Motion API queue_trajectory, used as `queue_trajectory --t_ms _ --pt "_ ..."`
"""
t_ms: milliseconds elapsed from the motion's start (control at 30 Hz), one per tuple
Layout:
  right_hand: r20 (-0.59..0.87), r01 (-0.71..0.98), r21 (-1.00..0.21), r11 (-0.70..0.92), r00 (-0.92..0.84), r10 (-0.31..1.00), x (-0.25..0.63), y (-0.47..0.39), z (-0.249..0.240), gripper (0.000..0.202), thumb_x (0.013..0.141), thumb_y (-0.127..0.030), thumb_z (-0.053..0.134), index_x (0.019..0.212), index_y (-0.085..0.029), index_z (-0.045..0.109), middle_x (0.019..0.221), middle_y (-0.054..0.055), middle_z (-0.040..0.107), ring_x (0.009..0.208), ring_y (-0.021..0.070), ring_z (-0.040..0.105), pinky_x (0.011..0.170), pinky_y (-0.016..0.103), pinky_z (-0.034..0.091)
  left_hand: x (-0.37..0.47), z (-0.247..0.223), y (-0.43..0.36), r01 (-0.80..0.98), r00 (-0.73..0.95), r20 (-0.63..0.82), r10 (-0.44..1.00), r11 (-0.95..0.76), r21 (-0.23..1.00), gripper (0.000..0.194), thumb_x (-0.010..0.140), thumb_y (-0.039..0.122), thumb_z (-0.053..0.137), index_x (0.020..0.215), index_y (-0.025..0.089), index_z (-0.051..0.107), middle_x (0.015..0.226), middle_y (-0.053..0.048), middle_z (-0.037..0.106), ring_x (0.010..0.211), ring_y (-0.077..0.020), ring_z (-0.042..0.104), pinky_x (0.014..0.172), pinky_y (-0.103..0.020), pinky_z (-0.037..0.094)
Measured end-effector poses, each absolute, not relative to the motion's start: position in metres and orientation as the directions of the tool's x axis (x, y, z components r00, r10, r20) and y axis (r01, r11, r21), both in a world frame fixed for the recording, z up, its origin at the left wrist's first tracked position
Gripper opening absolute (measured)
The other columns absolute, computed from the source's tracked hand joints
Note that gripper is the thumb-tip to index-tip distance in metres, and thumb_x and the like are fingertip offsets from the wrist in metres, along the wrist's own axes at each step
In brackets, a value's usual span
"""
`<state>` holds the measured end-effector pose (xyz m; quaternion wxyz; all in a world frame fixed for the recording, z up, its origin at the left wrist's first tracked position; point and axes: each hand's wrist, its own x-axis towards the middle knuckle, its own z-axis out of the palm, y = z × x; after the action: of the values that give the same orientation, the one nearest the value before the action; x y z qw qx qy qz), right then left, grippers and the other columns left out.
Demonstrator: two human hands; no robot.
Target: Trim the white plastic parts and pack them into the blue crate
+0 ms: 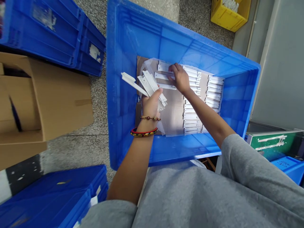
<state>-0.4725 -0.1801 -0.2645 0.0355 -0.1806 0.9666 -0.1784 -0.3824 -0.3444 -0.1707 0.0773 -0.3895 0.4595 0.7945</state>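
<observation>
Inside a large blue crate, my left hand grips a bunch of several long white plastic strips, one of them sticking out to the left. My right hand is at the right end of a white strip, its thumb and bent fingers closed about that end. Another strip lies just beyond it and one more on the near side. Further right, white strips lie in a middle column and a far column. Under them is a brown cardboard sheet.
Stacked blue crates and an open cardboard box stand left. Another blue crate stack is at the lower left. A yellow bin with white pieces sits at the upper right. Crumpled clear plastic film lies at the sheet's left end.
</observation>
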Motion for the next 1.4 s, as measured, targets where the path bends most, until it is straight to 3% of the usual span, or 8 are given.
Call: queue_trajectory --t_ms 167,333,767,900,1000,1167,1300,1400 --pt "-0.101 -0.454 -0.33 0.827 -0.855 -0.509 -0.439 -0.19 -0.261 0.029 0.098 -0.037 0.054 0.117 -0.016 0.058 0.135 0.017 0.055 0.126 0.033 0.047 0.106 0.053 0.039 -0.383 -0.167 -0.342 -0.474 -0.671 -0.699 -0.247 -0.581 0.661 0.021 0.055 0.019 0.081 0.07 0.02 0.066 0.081 -0.001 0.071 0.079 -0.0163 0.067 0.07 -0.026 0.055" --pt "-0.115 -0.406 -0.324 0.854 -0.88 -0.462 -0.441 -0.19 -0.269 0.026 0.102 -0.026 0.044 0.121 -0.016 0.058 0.135 0.016 0.056 0.126 0.03 0.048 0.106 0.05 0.038 -0.382 -0.168 -0.342 -0.474 -0.666 -0.71 -0.229 -0.605 0.64 0.023 0.053 0.017 0.081 0.072 0.02 0.068 0.082 0.0 0.071 0.079 -0.0158 0.067 0.069 -0.025 0.054" --pt "-0.095 -0.319 -0.434 0.843 -0.914 -0.395 -0.451 -0.188 -0.256 0.024 0.1 -0.028 0.048 0.116 -0.016 0.062 0.129 0.015 0.058 0.122 0.0284 0.05 0.106 0.048 0.041 -0.381 -0.168 -0.343 -0.542 -0.647 -0.737 -0.196 -0.561 0.625 0.038 0.045 0.032 0.091 0.07 0.018 0.066 0.07 0.001 0.066 0.064 -0.0135 0.063 0.058 -0.024 0.051" --pt "-0.082 -0.16 -0.744 0.648 -0.941 -0.327 -0.445 -0.198 -0.232 0.038 0.104 -0.046 0.039 0.115 -0.019 0.063 0.116 0.01 0.063 0.105 0.0213 0.059 0.092 0.038 0.052 -0.38 -0.167 -0.342 -0.575 -0.655 -0.734 -0.181 -0.511 0.639 0.034 0.046 0.027 0.09 0.071 0.018 0.068 0.072 -0.001 0.07 0.07 -0.0177 0.067 0.063 -0.028 0.055" --pt "-0.194 0.017 -0.92 0.392 -0.889 -0.416 -0.438 -0.206 -0.21 0.048 0.1 -0.058 0.041 0.118 -0.02 0.064 0.093 0.004 0.065 0.081 0.0139 0.062 0.073 0.027 0.055 -0.379 -0.164 -0.338 -0.568 -0.686 -0.704 -0.184 -0.469 0.677 0.029 0.049 0.021 0.086 0.074 0.019 0.071 0.08 -0.003 0.074 0.083 -0.0212 0.071 0.072 -0.03 0.057" --pt "-0.262 0.206 -0.963 0.174 -0.868 -0.421 -0.432 -0.202 -0.199 0.052 0.082 -0.062 0.07 0.112 -0.02 0.067 0.079 -0.002 0.062 0.063 0.0074 0.055 0.057 0.019 0.05 -0.379 -0.169 -0.34 -0.54 -0.731 -0.649 -0.211 -0.403 0.739 0.024 0.054 0.02 0.083 0.075 0.019 0.071 0.088 -0.004 0.075 0.097 -0.0238 0.071 0.082 -0.031 0.057" --pt "-0.328 0.316 -0.945 0.09 -0.914 -0.238 -0.431 -0.178 -0.205 0.049 0.077 -0.062 0.075 0.103 -0.021 0.068 0.075 -0.002 0.063 0.057 0.0065 0.054 0.052 0.018 0.049 -0.385 -0.177 -0.351 -0.552 -0.676 -0.689 -0.261 -0.441 0.708 0.025 0.056 0.027 0.084 0.072 0.022 0.064 0.077 -0.001 0.07 0.083 -0.0203 0.07 0.069 -0.03 0.056" --pt "-0.359 0.356 -0.933 0.048 -0.92 -0.155 -0.426 -0.158 -0.207 0.047 0.073 -0.061 0.077 0.096 -0.022 0.065 0.085 0.0 0.066 0.067 0.0089 0.062 0.062 0.022 0.056 -0.388 -0.171 -0.356 -0.536 -0.685 -0.679 -0.265 -0.449 0.716 0.034 0.057 0.04 0.086 0.068 0.023 0.059 0.068 0.001 0.062 0.067 -0.016 0.065 0.057 -0.029 0.05"
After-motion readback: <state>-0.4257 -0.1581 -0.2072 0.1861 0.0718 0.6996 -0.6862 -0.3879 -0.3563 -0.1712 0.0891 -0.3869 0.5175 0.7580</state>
